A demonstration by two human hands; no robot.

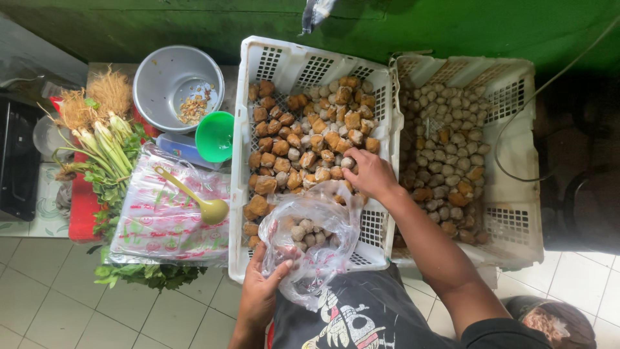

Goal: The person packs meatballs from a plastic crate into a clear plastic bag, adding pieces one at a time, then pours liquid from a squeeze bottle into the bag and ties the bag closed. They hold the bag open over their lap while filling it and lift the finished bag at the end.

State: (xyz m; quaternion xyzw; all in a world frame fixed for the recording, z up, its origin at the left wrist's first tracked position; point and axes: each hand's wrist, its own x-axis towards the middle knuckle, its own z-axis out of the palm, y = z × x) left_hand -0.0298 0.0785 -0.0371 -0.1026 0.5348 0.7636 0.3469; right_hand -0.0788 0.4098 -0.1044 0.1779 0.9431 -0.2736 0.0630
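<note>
My left hand (pixel 261 291) grips the lower edge of a clear plastic bag (pixel 321 218) that holds several pale meatballs. The bag rests over the front of a white plastic crate (pixel 239 161) filled with brown fried tofu cubes and meatballs (pixel 303 139). My right hand (pixel 368 173) reaches into that crate, fingers closed around a pale ball at the pile's right side, just above the bag's mouth. A second white crate (pixel 516 129) to the right holds several grey meatballs (pixel 445 136).
Left of the crates lie a stack of printed plastic bags (pixel 161 226) with a yellow-green ladle (pixel 194 197), a green cup (pixel 215 136), a grey bowl (pixel 161 77) with crumbs, and leafy celery with roots (pixel 103 142). Tiled floor lies below; a green wall behind.
</note>
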